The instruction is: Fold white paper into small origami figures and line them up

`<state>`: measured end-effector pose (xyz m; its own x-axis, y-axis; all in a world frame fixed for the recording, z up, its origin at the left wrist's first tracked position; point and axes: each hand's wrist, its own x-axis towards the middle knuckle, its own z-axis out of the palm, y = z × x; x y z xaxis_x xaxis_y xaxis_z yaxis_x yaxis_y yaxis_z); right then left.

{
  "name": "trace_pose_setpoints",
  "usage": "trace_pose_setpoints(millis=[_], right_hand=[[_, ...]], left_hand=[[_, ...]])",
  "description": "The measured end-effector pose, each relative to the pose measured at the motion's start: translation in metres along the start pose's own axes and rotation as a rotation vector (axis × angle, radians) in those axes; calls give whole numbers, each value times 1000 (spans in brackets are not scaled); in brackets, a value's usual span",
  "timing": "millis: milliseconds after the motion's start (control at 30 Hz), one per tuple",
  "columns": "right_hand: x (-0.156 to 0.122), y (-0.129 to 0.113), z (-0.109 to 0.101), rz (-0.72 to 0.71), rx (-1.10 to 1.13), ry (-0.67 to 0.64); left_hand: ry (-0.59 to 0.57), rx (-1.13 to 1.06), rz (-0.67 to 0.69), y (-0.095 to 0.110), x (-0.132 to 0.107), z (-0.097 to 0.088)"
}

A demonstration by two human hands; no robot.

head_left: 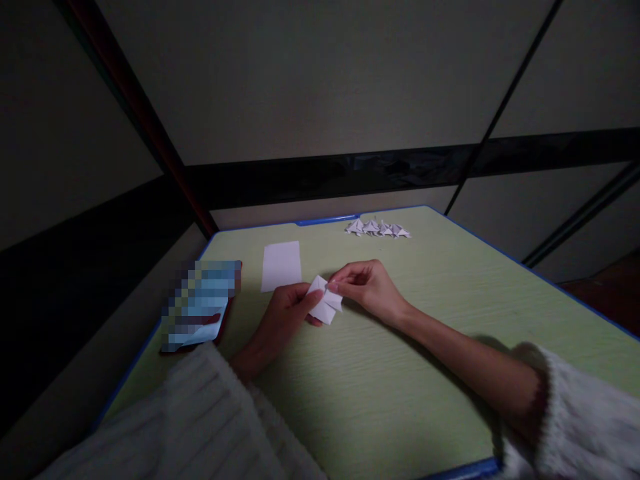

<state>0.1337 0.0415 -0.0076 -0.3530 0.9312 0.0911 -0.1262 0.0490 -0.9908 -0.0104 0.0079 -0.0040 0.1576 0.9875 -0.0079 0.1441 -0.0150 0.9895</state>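
Between my two hands is a small folded piece of white paper (326, 310), with creases and a flap sticking out on its right side. My left hand (290, 308) grips its left edge, thumb on top and fingers beneath. The thumb and index finger of my right hand (367, 288) pinch the paper's upper right part. A flat white sheet (281, 265) lies on the table just beyond my left hand. Several folded white paper figures (377, 229) stand in a row near the table's far edge.
The light green table (400, 393) has a blue rim. At its left side lies a phone or tablet (203, 307) with a dark red frame, its screen pixelated. A blue strip (327, 220) sits on the far edge, close to a pale panelled wall (320, 80).
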Motion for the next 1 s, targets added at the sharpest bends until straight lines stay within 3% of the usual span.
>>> trace_pose_setpoints(millis=[300, 800, 900, 1000], right_hand=[[-2, -2, 1, -2, 5, 4], [0, 0, 3, 75, 34, 14], [0, -2, 4, 92, 52, -25], [0, -4, 3, 101, -24, -148]], left_hand=[[70, 127, 0, 4, -1, 1], [51, 118, 1, 3, -2, -1], [48, 106, -10, 3, -2, -3], [23, 95, 7, 3, -3, -3]])
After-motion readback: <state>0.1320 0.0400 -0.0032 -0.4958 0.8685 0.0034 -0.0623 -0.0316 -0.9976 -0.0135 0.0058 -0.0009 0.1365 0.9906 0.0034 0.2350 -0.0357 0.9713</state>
